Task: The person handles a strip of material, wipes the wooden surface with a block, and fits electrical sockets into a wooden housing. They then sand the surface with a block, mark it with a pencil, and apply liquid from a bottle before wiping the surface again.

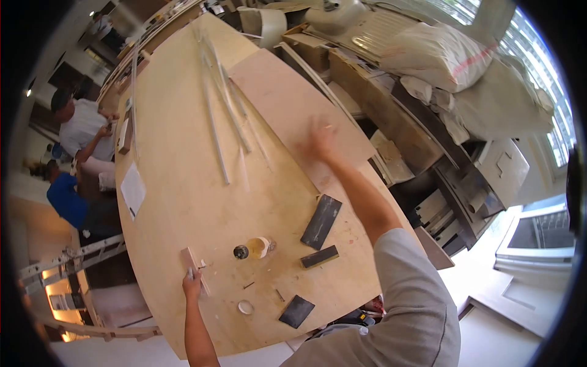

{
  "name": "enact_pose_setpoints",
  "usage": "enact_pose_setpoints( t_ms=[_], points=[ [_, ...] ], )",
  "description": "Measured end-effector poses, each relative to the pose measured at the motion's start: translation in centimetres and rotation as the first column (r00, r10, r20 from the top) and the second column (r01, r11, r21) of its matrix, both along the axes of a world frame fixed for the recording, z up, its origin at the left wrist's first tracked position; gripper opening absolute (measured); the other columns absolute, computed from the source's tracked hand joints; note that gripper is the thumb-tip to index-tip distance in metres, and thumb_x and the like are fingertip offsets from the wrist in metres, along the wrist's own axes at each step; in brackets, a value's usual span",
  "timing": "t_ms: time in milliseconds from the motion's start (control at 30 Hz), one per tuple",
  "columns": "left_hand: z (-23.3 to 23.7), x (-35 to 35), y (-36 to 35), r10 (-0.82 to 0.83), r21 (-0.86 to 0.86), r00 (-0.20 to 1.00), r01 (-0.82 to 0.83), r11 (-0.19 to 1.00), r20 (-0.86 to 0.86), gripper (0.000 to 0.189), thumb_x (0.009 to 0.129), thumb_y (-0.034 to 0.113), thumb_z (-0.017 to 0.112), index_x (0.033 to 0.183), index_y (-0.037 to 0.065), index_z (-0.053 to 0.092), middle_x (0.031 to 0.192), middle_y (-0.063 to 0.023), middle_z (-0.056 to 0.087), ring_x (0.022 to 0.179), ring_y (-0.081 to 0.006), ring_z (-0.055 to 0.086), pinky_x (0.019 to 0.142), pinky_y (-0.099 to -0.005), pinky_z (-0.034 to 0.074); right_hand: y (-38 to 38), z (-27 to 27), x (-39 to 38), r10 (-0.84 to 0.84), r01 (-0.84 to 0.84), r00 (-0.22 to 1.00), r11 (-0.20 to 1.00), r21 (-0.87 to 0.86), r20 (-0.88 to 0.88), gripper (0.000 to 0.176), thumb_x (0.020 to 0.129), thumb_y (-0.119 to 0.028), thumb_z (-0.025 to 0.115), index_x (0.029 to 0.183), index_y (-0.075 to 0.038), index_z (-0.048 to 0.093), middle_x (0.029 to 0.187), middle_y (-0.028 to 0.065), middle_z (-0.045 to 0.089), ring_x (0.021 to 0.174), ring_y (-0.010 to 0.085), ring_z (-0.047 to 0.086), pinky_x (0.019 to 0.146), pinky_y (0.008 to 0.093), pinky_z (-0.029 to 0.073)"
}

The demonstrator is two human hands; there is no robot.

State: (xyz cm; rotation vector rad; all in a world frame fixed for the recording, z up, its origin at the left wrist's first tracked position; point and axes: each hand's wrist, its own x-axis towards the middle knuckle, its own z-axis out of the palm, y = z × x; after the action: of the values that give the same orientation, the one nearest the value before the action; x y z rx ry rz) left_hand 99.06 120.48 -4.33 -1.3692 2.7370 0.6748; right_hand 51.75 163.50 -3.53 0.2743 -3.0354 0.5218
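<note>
At the near left of the wooden worktable, my left hand is closed on a small wood strip, with a small thin item by its fingers. My right hand is blurred by motion over a pinkish board on the table's right side; whether it touches the board is unclear. Between them stand an open jar and a dark round lid. Dark blocks and a dark square pad lie nearer to me.
Long thin metal strips lie along the table's far half. A white sheet is at the left edge. Two people are beyond that edge, near a ladder. Stacked boards and a white sack are on the right.
</note>
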Motion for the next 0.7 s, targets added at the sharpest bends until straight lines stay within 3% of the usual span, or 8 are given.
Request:
enact_pose_setpoints(
  t_ms=[33, 100, 133, 167, 267, 367, 500, 700],
  points=[
    [1.0, -0.4, 1.0, 0.008, 0.007, 1.0, -0.008, 1.0, 0.017, 0.048, 0.078, 0.035, 0.068, 0.109, -0.001, 0.059, 0.083, -0.0176, 0.065, 0.075, -0.0269, 0.062, 0.07, -0.037, 0.048, 1.3, -1.6, -1.6, -0.111, 0.105, 0.983, 0.993, -0.048, -0.147, 0.103, 0.067, -0.061, 0.066, 0.142, -0.005, 0.023, 0.144, 0.0254, 0.024, 0.135, 0.0368, 0.023, 0.106, 0.0602, 0.013],
    [1.9, -0.8, 1.2, 0.014, 0.012, 0.999, -0.014, 1.0, 0.051, 0.048, 0.078, 0.036, 0.067, 0.107, -0.001, 0.059, 0.081, -0.0172, 0.064, 0.073, -0.0276, 0.062, 0.069, -0.0373, 0.048, 6.2, 4.4, -3.3, -0.171, 0.159, 0.943, 0.985, 0.065, 0.284, 0.094, 0.068, -0.059, 0.066, 0.136, -0.001, 0.035, 0.136, 0.0236, 0.04, 0.127, 0.0342, 0.038, 0.105, 0.0563, 0.021],
    [1.9, -0.8, 0.9, 0.006, 0.013, 0.997, -0.007, 1.0, 0.071, 0.047, 0.078, 0.036, 0.067, 0.105, -0.001, 0.06, 0.079, -0.0172, 0.064, 0.072, -0.028, 0.061, 0.069, -0.0376, 0.047, 8.2, 4.7, -4.5, -0.145, 0.204, 0.85, 0.977, -0.062, 0.507, 0.085, 0.07, -0.058, 0.066, 0.126, 0.003, 0.048, 0.126, 0.0221, 0.051, 0.118, 0.0335, 0.049, 0.102, 0.0466, 0.032],
    [1.6, -0.6, 0.8, -0.006, 0.02, 0.996, 0.004, 1.0, 0.091, 0.046, 0.078, 0.037, 0.067, 0.103, -0.001, 0.06, 0.078, -0.0171, 0.063, 0.071, -0.0285, 0.061, 0.068, -0.0378, 0.047, 10.2, 2.9, -6.7, 0.003, 0.048, 0.84, 0.996, -0.08, 0.542, 0.082, 0.069, -0.058, 0.067, 0.117, 0.006, 0.054, 0.124, 0.0231, 0.052, 0.115, 0.0337, 0.051, 0.097, 0.0391, 0.039],
    [-0.1, 0.0, 0.5, -0.02, -0.069, 0.995, 0.014, 0.998, -0.097, 0.041, 0.077, 0.037, 0.067, 0.093, 0.0, 0.06, 0.073, -0.0175, 0.061, 0.068, -0.0297, 0.059, 0.066, -0.0392, 0.046, 12.6, -2.3, -7.3, -0.08, 0.12, 0.973, 0.977, -0.176, 0.218, 0.072, 0.065, -0.056, 0.071, 0.099, 0.007, 0.064, 0.104, 0.0246, 0.062, 0.099, 0.035, 0.06, 0.085, 0.0402, 0.046],
    [0.8, -0.4, 0.5, 0.05, 0.042, 0.997, -0.052, 0.998, 0.052, 0.04, 0.077, 0.038, 0.067, 0.088, 0.0, 0.06, 0.074, -0.018, 0.061, 0.069, -0.0294, 0.06, 0.065, -0.0396, 0.046, 16.4, -1.3, -9.3, -0.042, 0.059, 0.978, 0.995, -0.08, 0.203, 0.069, 0.065, -0.053, 0.072, 0.101, 0.006, 0.063, 0.1, 0.0215, 0.064, 0.095, 0.0318, 0.062, 0.08, 0.0405, 0.047],
    [2.2, -1.0, 1.7, 0.039, -0.008, 0.993, -0.038, 0.999, 0.11, 0.042, 0.078, 0.038, 0.067, 0.093, -0.001, 0.061, 0.074, -0.0169, 0.063, 0.069, -0.0278, 0.061, 0.065, -0.0393, 0.046, 19.3, 6.8, -9.8, 0.059, -0.067, 0.988, 0.997, -0.048, -0.143, 0.05, 0.07, -0.041, 0.073, 0.091, 0.002, 0.059, 0.09, 0.0195, 0.062, 0.087, 0.0334, 0.06, 0.076, 0.0424, 0.046],
    [1.3, -1.2, 0.1, -0.013, 0.007, 0.992, 0.012, 1.0, 0.126, 0.043, 0.079, 0.035, 0.068, 0.099, -0.002, 0.062, 0.078, -0.0147, 0.064, 0.071, -0.0235, 0.061, 0.067, -0.0359, 0.047, 16.9, 11.5, -5.3, 0.426, -0.442, 0.895, 0.886, -0.14, -0.131, 0.066, 0.064, -0.043, 0.076, 0.109, 0.001, 0.055, 0.095, 0.0204, 0.061, 0.091, 0.035, 0.059, 0.078, 0.0441, 0.045]
  ],
)
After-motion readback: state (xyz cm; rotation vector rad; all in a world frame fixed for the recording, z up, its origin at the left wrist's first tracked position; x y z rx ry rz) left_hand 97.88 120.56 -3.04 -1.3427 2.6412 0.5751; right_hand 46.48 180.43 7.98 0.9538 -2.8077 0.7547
